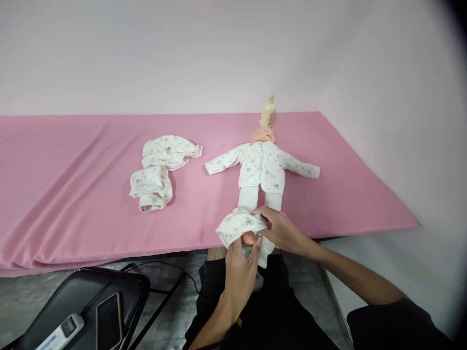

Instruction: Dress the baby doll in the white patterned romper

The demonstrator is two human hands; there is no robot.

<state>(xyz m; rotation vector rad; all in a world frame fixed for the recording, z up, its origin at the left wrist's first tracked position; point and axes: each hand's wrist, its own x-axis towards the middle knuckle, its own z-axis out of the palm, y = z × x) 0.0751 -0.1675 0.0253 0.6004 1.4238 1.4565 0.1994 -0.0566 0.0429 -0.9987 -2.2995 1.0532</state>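
Note:
A baby doll (pixel 262 133) lies on its back, dressed in a white printed jacket (pixel 272 170) with the sleeves spread out. White printed baby pants (pixel 241 222) are bunched around its lower legs, past the table's front edge. My right hand (pixel 282 232) is closed on the pants' bunched fabric. Below it, my left hand (pixel 239 272) has thumb and fingers on either side of the doll's bare foot (pixel 249 238), which shows at a leg opening. The other pant leg (pixel 265 253) hangs down beside it, and the second foot is hidden.
White printed baby clothes (pixel 164 160) lie crumpled on the pink-covered table (pixel 91 194). A pump bottle (pixel 268 113) stands behind the doll's head by the wall. At the lower left, a black chair (pixel 87 287) holds a phone (pixel 108 323) and a white power strip (pixel 63 333) with a cable.

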